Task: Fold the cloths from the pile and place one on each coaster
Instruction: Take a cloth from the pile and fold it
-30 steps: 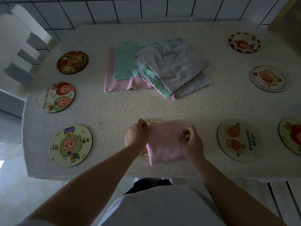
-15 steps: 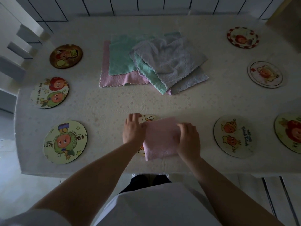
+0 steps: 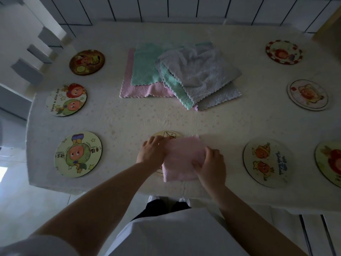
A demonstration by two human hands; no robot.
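Folded pink cloth on coaster

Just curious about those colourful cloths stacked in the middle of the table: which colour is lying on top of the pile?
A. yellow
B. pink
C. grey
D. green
C: the grey cloth lies uppermost on the pile, overlapping the green cloth, with a pink cloth peeking out underneath; no yellow one shows.
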